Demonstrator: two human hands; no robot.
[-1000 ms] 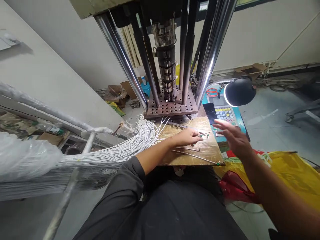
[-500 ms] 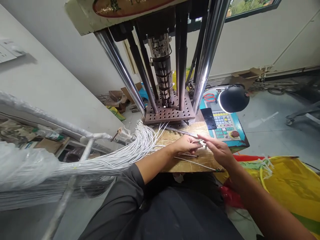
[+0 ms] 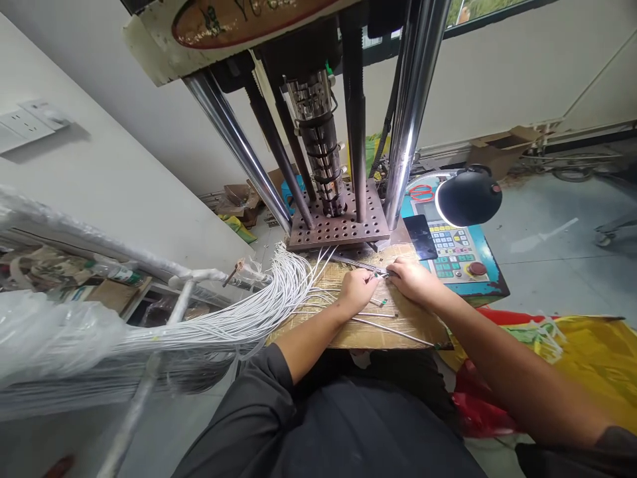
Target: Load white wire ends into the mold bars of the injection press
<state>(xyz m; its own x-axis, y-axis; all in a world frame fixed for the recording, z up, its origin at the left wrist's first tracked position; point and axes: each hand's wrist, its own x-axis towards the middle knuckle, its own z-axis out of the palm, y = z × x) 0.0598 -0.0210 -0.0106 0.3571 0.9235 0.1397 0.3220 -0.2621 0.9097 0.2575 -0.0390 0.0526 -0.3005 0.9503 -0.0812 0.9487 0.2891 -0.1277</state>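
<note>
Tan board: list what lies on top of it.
White cables and a metal strip lie on the board; anything beneath the hands or the heaped cables is covered.

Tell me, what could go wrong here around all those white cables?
The left forearm passes near the bundle of white cables, so it might snag a strand. One loose cable ends near the front right corner of the board, where the right forearm could perhaps knock it off. The dark phone-like slab lies just beyond the right hand; a careless sweep might bump it.
</note>
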